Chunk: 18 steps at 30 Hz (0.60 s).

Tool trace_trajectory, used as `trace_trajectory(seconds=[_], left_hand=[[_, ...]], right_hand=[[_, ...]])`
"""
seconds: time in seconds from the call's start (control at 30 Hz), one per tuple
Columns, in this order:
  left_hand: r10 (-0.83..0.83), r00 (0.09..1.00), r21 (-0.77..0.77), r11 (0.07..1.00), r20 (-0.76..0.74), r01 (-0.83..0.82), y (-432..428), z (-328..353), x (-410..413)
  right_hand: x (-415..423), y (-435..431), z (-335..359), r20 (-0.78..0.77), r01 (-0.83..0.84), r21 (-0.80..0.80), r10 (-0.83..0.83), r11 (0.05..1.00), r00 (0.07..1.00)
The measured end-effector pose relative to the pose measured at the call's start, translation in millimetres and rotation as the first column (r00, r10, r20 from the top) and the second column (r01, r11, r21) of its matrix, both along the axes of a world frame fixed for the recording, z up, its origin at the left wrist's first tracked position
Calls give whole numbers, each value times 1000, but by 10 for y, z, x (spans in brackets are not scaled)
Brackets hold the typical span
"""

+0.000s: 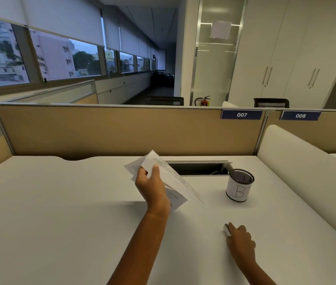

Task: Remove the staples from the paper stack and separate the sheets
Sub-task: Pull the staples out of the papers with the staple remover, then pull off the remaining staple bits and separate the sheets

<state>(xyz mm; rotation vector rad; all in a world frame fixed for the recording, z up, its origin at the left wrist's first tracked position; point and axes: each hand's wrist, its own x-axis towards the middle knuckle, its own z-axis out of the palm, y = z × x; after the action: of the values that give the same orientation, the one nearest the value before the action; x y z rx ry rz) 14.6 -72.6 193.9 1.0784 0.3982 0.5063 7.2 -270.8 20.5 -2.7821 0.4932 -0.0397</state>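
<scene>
My left hand [151,187] holds a stack of printed white paper sheets [175,182] lifted above the white desk [60,212], thumb on top, with the sheets fanning apart at their far corner. My right hand [240,241] rests low on the desk to the right, fingers curled over a small pale object [226,230], likely a staple remover; most of it is hidden under the fingers. The staples themselves are too small to see.
A black mesh pen cup [239,185] with a white label marked "B" stands at the right. Behind it is an open cable slot [200,168] in the desk. Tan partition panels [122,130] close off the back; a white rounded divider [298,157] bounds the right.
</scene>
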Motion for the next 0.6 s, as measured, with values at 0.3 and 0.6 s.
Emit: trace_trajectory(seconds=[0.3,0.6], left_hand=[[-16,999,52,999,-34,18,-15,-16,20],[-32,999,1,999,-5,32,-125,111,-1]], right_hand=[[-15,-60,-105,-5,-47,-42,47,998,999],[180,334,514,594,-489,533,107,690,797]])
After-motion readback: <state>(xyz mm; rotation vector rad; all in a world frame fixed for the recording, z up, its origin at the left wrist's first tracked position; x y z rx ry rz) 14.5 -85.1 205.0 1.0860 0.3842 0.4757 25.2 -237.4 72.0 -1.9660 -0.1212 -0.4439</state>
